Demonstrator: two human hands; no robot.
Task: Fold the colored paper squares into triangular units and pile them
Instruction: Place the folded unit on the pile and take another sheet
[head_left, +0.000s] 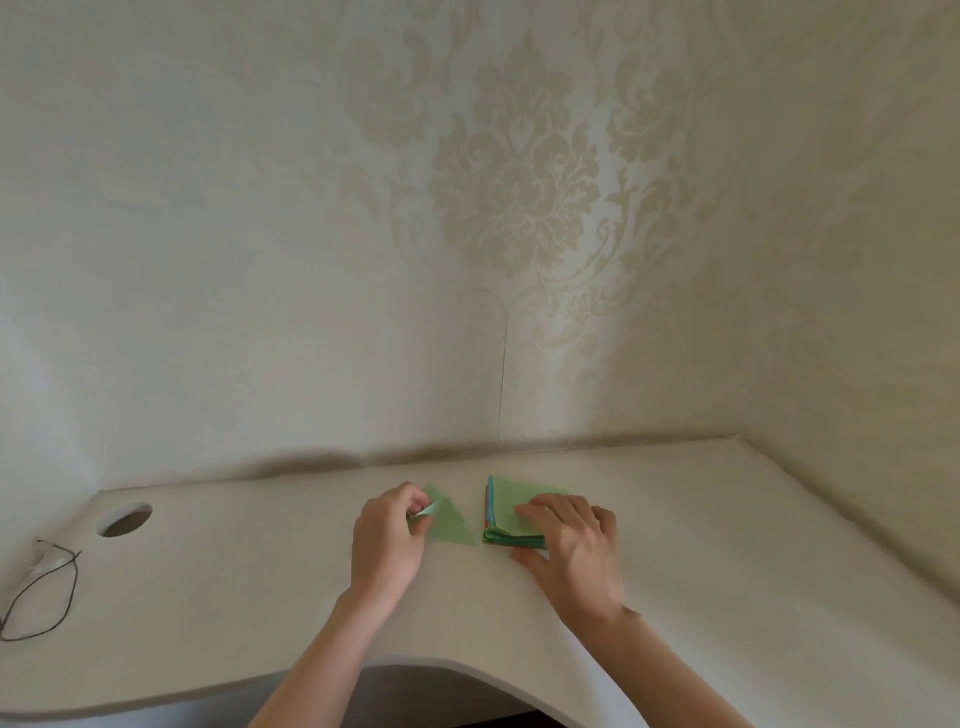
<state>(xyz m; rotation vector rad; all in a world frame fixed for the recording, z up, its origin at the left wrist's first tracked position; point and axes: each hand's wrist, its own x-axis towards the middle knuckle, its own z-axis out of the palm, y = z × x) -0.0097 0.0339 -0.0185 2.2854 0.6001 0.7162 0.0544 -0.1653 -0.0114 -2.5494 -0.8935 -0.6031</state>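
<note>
A green folded paper triangle (451, 526) lies flat on the white desk (260, 597), left of the paper stack. My left hand (387, 538) pinches a small folded green paper piece (427, 510) just above the triangle's left edge. The stack of colored paper squares (511, 493), green on top with blue, orange and red edges showing at its left side, sits to the right. My right hand (574, 540) rests flat on the stack, fingers spread over the top green sheet, thumb at the stack's near edge.
A round cable hole (124, 518) is cut in the desk at the far left. A thin black cable (47, 597) with a white part loops near the left edge. Patterned walls close the desk at the back and right. The front edge curves inward.
</note>
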